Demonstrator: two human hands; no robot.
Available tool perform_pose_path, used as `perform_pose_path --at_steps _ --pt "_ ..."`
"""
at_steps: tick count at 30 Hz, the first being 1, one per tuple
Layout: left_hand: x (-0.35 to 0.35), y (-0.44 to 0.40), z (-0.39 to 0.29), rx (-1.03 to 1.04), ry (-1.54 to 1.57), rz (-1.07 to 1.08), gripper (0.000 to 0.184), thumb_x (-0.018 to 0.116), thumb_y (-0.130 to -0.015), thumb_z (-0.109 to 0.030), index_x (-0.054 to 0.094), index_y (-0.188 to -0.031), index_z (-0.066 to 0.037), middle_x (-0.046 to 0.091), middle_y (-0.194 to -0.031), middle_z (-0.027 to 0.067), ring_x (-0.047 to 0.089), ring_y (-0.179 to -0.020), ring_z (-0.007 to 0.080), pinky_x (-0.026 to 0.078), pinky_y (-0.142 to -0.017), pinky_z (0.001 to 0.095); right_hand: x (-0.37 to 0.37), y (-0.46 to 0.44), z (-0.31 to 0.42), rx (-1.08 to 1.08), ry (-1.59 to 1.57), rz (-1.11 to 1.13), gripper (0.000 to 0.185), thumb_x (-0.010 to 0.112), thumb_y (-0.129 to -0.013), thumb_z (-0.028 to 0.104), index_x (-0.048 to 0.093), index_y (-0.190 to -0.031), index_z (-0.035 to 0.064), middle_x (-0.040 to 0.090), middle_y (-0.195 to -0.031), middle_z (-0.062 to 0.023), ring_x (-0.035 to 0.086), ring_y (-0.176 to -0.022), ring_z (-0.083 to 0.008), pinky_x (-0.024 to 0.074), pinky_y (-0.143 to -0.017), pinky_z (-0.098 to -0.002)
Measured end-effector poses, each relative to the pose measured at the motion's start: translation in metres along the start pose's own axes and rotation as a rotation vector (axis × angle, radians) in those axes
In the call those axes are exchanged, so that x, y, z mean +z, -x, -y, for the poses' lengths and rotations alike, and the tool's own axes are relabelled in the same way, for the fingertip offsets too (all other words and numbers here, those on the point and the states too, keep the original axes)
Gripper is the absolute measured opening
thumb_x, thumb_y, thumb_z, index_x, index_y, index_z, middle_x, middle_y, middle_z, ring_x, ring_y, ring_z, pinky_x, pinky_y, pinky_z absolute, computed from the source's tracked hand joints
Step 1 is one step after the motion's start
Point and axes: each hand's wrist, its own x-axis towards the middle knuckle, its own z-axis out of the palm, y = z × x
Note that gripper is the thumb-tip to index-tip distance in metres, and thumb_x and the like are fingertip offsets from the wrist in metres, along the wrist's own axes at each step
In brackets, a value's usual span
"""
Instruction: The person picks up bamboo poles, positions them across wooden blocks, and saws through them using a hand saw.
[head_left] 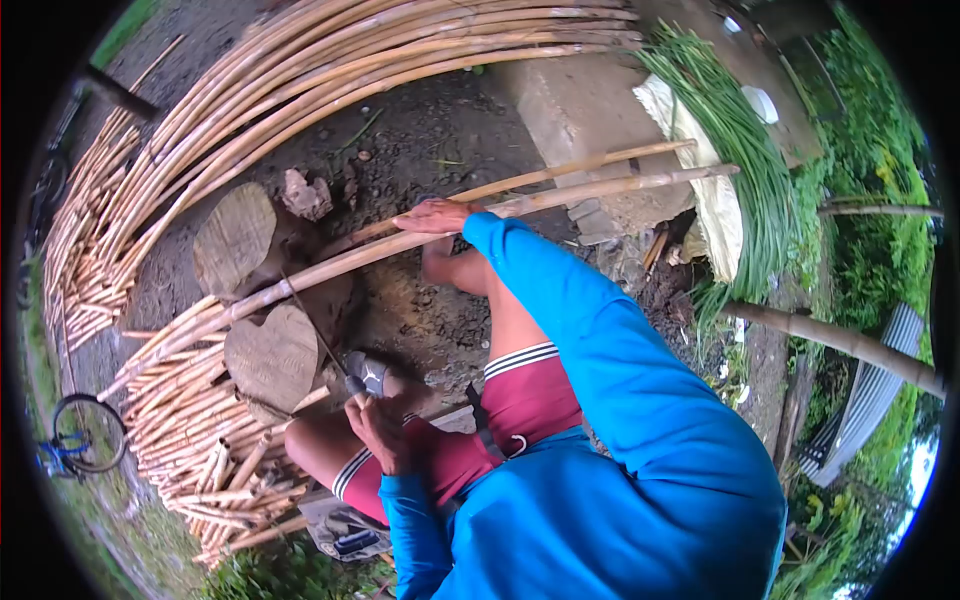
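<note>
Long bamboo pole (350,258) is laid crosswise ahead of the body, long axis lower left to upper right of view; it is met by the right hand (435,216), the nearer, laid flat with fingers extended; whether any finger is hooked beneath cannot be told; the handle of one long blade (316,328) is closed in the left hand (378,432), apart on the near side, blade slanted toward the pole; counted: one thinner pole (560,171) alongside, two wood blocks (234,238); stacked poles (330,65) uncounted.

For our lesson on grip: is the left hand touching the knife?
Touching: the head view shows the left hand gripping the knife by its handle.
</note>
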Motion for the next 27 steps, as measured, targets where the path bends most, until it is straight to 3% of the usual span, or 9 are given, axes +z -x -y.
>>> perform_pose_path --at_steps 2,5,8,10,14,19,20,22,27 --pt "-0.003 -0.001 0.002 0.035 -0.103 0.011 0.024 0.046 -0.095 -0.027 0.05 -0.09 -0.004 0.05 -0.075 0.0031 0.051 -0.062 0.0104 0.04 -0.052 0.0248 -0.009 -0.008 0.003 0.124 -0.015 0.036 0.064 0.037 -0.093 0.063 0.056 -0.133 0.0176 0.05 -0.14 -0.0133 0.042 -0.131 -0.0327 0.0347 -0.109 -0.0455" --pt "-0.013 -0.009 0.018 -0.004 -0.115 0.039 0.028 0.044 -0.094 -0.028 0.049 -0.088 -0.001 0.05 -0.085 0.0054 0.051 -0.068 0.0109 0.041 -0.055 0.0265 -0.015 -0.007 -0.005 0.293 0.069 0.101 0.055 0.041 -0.093 0.055 0.063 -0.124 0.0153 0.052 -0.137 -0.0126 0.043 -0.13 -0.0329 0.0362 -0.109 -0.0452" --pt "0.012 -0.006 -0.003 -0.038 -0.075 -0.001 0.025 0.046 -0.093 -0.028 0.048 -0.085 -0.004 0.046 -0.076 0.0019 0.045 -0.061 0.0083 0.037 -0.052 0.0237 -0.009 -0.002 -0.029 0.278 0.176 0.053 0.05 0.053 -0.087 0.048 0.063 -0.122 0.0144 0.053 -0.134 -0.0128 0.044 -0.128 -0.0338 0.0374 -0.107 -0.0466" --pt "0.024 -0.004 -0.015 -0.033 -0.098 -0.052 0.023 0.047 -0.092 -0.027 0.048 -0.086 -0.005 0.04 -0.07 -0.0016 0.039 -0.057 0.0058 0.033 -0.05 0.0218 0.005 -0.012 -0.059 0.512 0.155 -0.179 0.052 0.064 -0.076 0.044 0.062 -0.119 0.0145 0.052 -0.132 -0.0131 0.044 -0.127 -0.0345 0.0388 -0.106 -0.0474" --pt "0.025 -0.008 -0.014 -0.129 -0.036 -0.056 0.017 0.053 -0.089 -0.025 0.049 -0.089 -0.008 0.042 -0.069 -0.0028 0.039 -0.054 0.0045 0.032 -0.047 0.0208 0.003 -0.003 -0.062 0.529 0.301 -0.311 0.059 0.064 -0.076 0.05 0.058 -0.118 0.0092 0.05 -0.13 -0.0133 0.041 -0.127 -0.0373 0.0346 -0.106 -0.0529" --pt "0.014 -0.013 0.004 -0.273 0.108 -0.062 0.012 0.055 -0.089 -0.019 0.048 -0.093 -0.01 0.045 -0.066 -0.0018 0.041 -0.047 0.007 0.038 -0.041 0.0198 0.0 -0.005 -0.07 0.522 0.347 -0.132 0.055 0.074 -0.066 0.045 0.065 -0.112 0.0149 0.058 -0.121 -0.0092 0.051 -0.121 -0.0297 0.0332 -0.103 -0.0496" --pt "0.013 -0.014 0.004 -0.291 0.092 -0.075 0.013 0.055 -0.089 -0.019 0.048 -0.094 -0.009 0.046 -0.065 -0.0012 0.042 -0.048 0.0073 0.038 -0.041 0.0199 -0.001 -0.004 -0.073 0.484 0.38 -0.114 0.052 0.073 -0.072 0.048 0.063 -0.109 0.0121 0.059 -0.118 -0.0107 0.052 -0.118 -0.0306 0.0368 -0.097 -0.0495" --pt "0.01 -0.013 0.005 -0.252 0.128 -0.043 0.014 0.057 -0.09 -0.019 0.05 -0.097 -0.008 0.048 -0.066 -0.0004 0.043 -0.048 0.0074 0.037 -0.041 0.0206 -0.001 -0.005 -0.077 0.49 0.378 -0.102 0.054 0.073 -0.071 0.049 0.064 -0.109 0.0112 0.058 -0.12 -0.0117 0.051 -0.12 -0.0302 0.0368 -0.097 -0.0506" --pt "0.002 -0.014 0.004 -0.204 0.14 -0.06 0.014 0.057 -0.091 -0.016 0.051 -0.1 -0.008 0.051 -0.07 -0.0003 0.046 -0.052 0.0067 0.039 -0.046 0.0207 -0.03 -0.008 -0.047 0.586 0.277 0.177 0.053 0.069 -0.076 0.049 0.064 -0.109 0.0083 0.063 -0.117 -0.0158 0.055 -0.116 -0.0326 0.0391 -0.097 -0.0488"
